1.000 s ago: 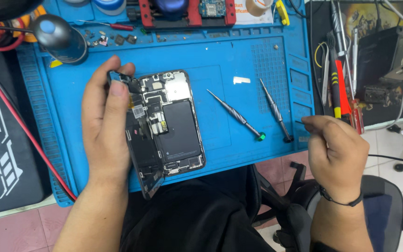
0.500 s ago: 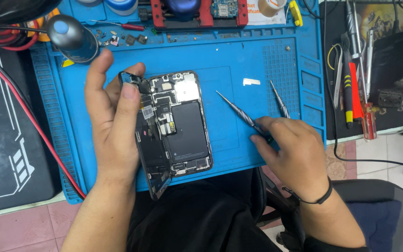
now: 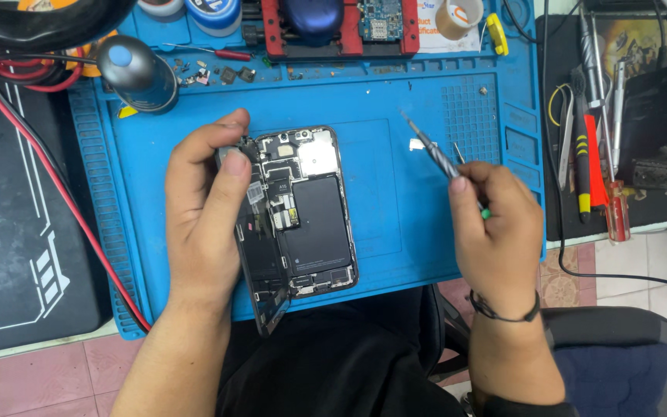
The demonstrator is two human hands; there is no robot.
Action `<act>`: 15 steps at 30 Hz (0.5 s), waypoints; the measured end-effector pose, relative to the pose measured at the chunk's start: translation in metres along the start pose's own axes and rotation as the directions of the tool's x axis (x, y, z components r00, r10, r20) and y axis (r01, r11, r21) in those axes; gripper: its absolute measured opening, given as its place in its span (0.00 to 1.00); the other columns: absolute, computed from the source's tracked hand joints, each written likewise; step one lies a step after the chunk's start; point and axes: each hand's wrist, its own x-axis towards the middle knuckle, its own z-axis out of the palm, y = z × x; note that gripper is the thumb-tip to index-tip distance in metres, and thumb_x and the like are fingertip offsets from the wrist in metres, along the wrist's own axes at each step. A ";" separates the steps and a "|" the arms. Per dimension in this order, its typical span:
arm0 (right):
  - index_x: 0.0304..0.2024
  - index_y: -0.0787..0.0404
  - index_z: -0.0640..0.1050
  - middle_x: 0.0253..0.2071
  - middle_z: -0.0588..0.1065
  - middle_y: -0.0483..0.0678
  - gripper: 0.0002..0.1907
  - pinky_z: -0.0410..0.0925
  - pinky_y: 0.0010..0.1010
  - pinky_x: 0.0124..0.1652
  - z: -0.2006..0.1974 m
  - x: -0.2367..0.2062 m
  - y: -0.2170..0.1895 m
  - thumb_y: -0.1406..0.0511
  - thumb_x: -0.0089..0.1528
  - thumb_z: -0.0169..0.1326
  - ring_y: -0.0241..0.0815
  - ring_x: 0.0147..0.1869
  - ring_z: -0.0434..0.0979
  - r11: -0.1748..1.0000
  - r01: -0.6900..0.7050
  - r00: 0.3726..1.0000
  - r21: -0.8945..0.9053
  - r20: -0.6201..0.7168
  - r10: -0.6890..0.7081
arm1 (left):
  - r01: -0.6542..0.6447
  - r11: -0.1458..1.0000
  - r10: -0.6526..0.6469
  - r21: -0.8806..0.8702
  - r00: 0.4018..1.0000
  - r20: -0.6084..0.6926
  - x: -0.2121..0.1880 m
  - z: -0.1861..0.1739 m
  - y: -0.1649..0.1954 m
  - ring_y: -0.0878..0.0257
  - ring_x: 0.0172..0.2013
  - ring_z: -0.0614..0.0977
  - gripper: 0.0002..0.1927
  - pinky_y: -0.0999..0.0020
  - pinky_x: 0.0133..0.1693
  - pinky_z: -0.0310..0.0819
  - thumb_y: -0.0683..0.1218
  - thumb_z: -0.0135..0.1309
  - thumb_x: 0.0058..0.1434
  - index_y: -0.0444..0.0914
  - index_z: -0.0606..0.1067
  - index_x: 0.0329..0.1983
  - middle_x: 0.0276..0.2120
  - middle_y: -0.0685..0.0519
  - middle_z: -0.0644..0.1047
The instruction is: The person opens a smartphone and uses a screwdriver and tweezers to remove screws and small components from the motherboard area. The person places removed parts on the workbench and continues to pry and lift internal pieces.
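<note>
One opened phone [image 3: 306, 212] lies face-up near the middle of the blue work mat [image 3: 395, 224], insides exposed, and I see the left hand [image 3: 206, 208] gripping its left edge, thumb pressed on the top corner. Right hand [image 3: 496, 232] sits just right of the phone, fingers pinched on a slim screwdriver [image 3: 430, 147] with its tip raised up-left over the mat. Further out: red clamp fixture [image 3: 333, 27] along the top, tape roll [image 3: 457, 17] beside it, red-handled tools [image 3: 596, 166] off the mat's right edge.
</note>
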 end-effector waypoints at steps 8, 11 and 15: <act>0.44 0.69 0.79 0.35 0.76 0.52 0.03 0.68 0.29 0.40 0.015 0.015 -0.001 0.72 0.72 0.60 0.43 0.37 0.77 0.994 0.084 0.986 -0.067 -0.138 -0.093 | -0.037 0.997 0.036 0.072 0.999 0.015 0.003 -0.004 -0.004 0.54 0.70 0.70 0.09 0.58 0.73 0.60 0.45 0.53 0.77 0.36 0.74 0.55 0.70 0.39 0.69; 0.44 0.68 0.80 0.36 0.76 0.52 0.03 0.68 0.29 0.41 0.020 0.016 -0.002 0.72 0.72 0.61 0.43 0.38 0.77 0.993 0.103 0.983 -0.058 -0.148 -0.110 | -0.036 0.996 0.035 0.079 0.999 0.014 0.004 -0.004 -0.004 0.54 0.70 0.70 0.10 0.59 0.72 0.61 0.45 0.54 0.76 0.37 0.74 0.55 0.72 0.38 0.68; 0.45 0.68 0.81 0.36 0.76 0.52 0.03 0.69 0.27 0.39 0.019 0.020 0.000 0.72 0.72 0.62 0.41 0.39 0.77 0.992 0.106 0.977 -0.074 -0.178 -0.117 | -0.035 0.997 0.034 0.070 0.999 0.019 0.005 -0.003 -0.003 0.55 0.70 0.71 0.10 0.59 0.72 0.61 0.46 0.54 0.76 0.37 0.74 0.56 0.72 0.38 0.67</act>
